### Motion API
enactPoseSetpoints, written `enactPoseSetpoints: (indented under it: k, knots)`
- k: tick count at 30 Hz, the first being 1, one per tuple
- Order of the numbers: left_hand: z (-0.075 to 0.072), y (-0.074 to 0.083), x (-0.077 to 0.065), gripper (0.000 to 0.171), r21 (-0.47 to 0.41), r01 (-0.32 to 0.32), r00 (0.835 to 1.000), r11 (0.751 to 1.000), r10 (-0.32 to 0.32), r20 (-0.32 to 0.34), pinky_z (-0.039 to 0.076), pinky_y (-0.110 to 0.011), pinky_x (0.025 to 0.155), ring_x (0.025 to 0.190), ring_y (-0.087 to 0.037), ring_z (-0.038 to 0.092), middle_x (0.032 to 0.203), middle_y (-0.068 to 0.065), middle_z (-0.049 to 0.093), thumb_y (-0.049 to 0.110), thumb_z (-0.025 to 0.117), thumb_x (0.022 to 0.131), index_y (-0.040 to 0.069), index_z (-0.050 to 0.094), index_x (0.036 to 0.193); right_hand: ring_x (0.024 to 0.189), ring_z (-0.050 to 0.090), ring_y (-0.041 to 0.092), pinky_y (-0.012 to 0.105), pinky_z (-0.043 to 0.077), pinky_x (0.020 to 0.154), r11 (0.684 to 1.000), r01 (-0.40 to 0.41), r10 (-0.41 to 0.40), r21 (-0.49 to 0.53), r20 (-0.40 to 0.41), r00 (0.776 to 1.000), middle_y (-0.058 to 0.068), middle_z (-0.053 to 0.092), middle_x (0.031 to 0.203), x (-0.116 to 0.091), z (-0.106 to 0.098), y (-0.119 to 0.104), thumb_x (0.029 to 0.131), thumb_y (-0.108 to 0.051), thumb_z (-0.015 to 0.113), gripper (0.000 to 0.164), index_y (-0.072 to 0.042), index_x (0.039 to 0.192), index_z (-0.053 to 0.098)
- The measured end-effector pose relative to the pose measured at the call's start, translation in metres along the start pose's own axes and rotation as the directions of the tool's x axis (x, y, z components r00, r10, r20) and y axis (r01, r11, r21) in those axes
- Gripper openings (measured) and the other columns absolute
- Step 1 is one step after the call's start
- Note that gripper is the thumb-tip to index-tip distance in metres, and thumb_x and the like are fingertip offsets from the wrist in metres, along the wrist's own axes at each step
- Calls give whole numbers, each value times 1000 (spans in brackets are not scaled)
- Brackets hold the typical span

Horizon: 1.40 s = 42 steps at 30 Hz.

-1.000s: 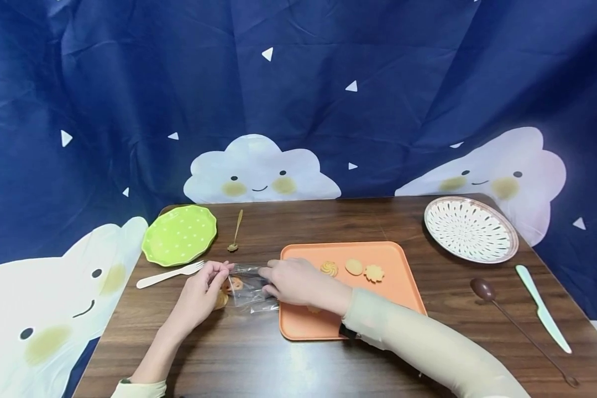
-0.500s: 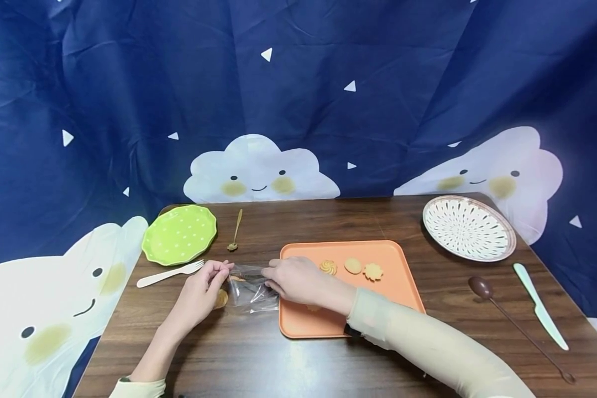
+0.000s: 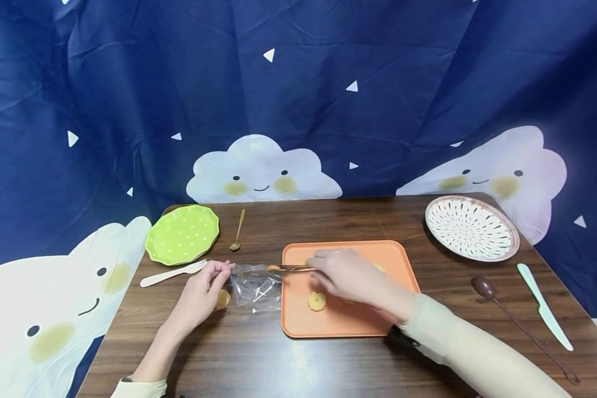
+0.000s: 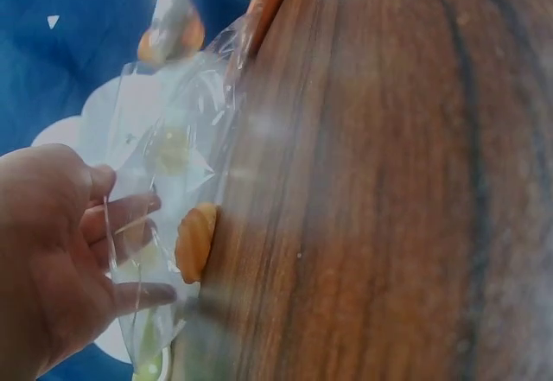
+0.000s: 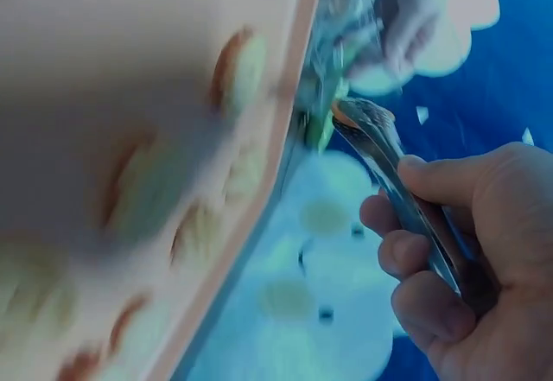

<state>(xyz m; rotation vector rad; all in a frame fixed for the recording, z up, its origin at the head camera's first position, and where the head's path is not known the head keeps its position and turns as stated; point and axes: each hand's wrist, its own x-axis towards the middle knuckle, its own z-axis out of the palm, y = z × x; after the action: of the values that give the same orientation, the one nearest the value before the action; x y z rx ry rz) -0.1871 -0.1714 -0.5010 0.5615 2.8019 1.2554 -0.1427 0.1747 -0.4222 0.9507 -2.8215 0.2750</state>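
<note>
My left hand [image 3: 202, 290] pinches the edge of a clear plastic bag [image 3: 256, 290], its fingers showing through the film in the left wrist view. A ridged golden cookie [image 4: 197, 243] lies low at the bag, close by those fingers. My right hand [image 3: 350, 276] grips metal tongs [image 5: 402, 191] over the orange tray [image 3: 298, 326]. Between the tong tips is an orange-brown cookie [image 3: 275, 268], level with the bag's right end. On the tray, a scalloped cookie [image 3: 317, 301] shows below the right hand, which hides most of the others.
A green dotted plate [image 3: 181, 235], a white fork [image 3: 174, 273] and a small gold spoon [image 3: 237, 229] lie at left. To the right are a white patterned plate [image 3: 471, 228], a long brown spoon [image 3: 522, 329] and a mint knife [image 3: 544, 307]. A cloud-print curtain [image 3: 298, 99] hangs behind.
The right hand has moved right over the tray, drawing the tongs and the cookie from inside the bag to its right end. The left hand has stayed on the bag.
</note>
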Motion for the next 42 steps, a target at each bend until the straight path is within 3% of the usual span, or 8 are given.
enactPoseSetpoints:
  k: [4, 9, 13, 18, 22, 28, 35, 42]
  knots:
    - [0, 0, 1, 27, 0, -7, 1000, 1000, 7, 1, 54, -41, 106, 126, -13, 67, 131, 3, 72, 39, 49, 107, 15, 61, 108, 61, 47, 3, 25, 45, 55, 998, -50, 48, -46, -49, 998, -11, 56, 75, -33, -21, 27, 93, -19, 69, 5, -22, 90, 66]
    - [0, -2, 1, 26, 2, -5, 1000, 1000, 5, -3, 54, -41, 106, 125, -11, 67, 129, 5, 73, 39, 50, 107, 14, 61, 108, 57, 56, 8, 32, 47, 50, 979, -117, 94, -166, -140, 986, -9, 62, 76, -70, -36, 65, 87, -20, 75, 5, -20, 92, 72]
    - [-1, -2, 1, 24, 4, -12, 1000, 1000, 12, -5, 54, -41, 105, 124, -12, 68, 129, 4, 73, 37, 51, 107, 15, 60, 107, 61, 65, 19, 41, 50, 50, 955, -192, 162, -225, -144, 976, -4, 66, 79, -94, -43, 89, 84, -20, 77, 14, -16, 98, 76]
    - [-1, -2, 3, 24, 11, -20, 1000, 1000, 20, -9, 55, -41, 105, 124, -11, 68, 128, 5, 73, 36, 50, 107, 15, 60, 107, 62, 64, 17, 36, 44, 45, 935, -241, 212, -259, -137, 968, -5, 65, 78, -118, -46, 109, 83, -21, 79, 16, -17, 99, 76]
    - [0, -2, 3, 24, 14, -19, 1000, 1000, 19, -8, 55, -41, 105, 123, -11, 68, 128, 5, 74, 37, 50, 107, 14, 61, 107, 57, 59, 13, 32, 38, 43, 933, -238, 206, -270, -145, 968, -7, 60, 73, -127, -40, 119, 82, -23, 81, 17, -19, 97, 77]
    - [0, -2, 4, 24, 19, -17, 1000, 1000, 17, -3, 54, -42, 105, 124, -10, 68, 128, 7, 73, 37, 49, 107, 16, 60, 106, 59, 60, 12, 33, 42, 44, 934, -243, 216, -264, -127, 968, -7, 62, 75, -130, -34, 125, 82, -23, 81, 19, -19, 100, 76]
    - [-2, -3, 2, 27, 26, -17, 1000, 1000, 17, -4, 55, -43, 105, 124, -12, 68, 129, 6, 73, 40, 49, 107, 15, 60, 107, 81, 74, 25, 45, 55, 57, 923, -318, 317, -214, -42, 948, 2, 74, 98, -130, -48, 118, 85, -27, 78, 29, -14, 111, 75]
    - [-3, -3, 1, 26, 23, -17, 1000, 1000, 17, -7, 55, -43, 104, 124, -13, 68, 129, 5, 73, 39, 49, 107, 16, 60, 107, 97, 75, 34, 54, 57, 68, 909, -378, 381, -177, -21, 924, 9, 77, 112, -130, -63, 119, 85, -29, 78, 35, -14, 116, 74]
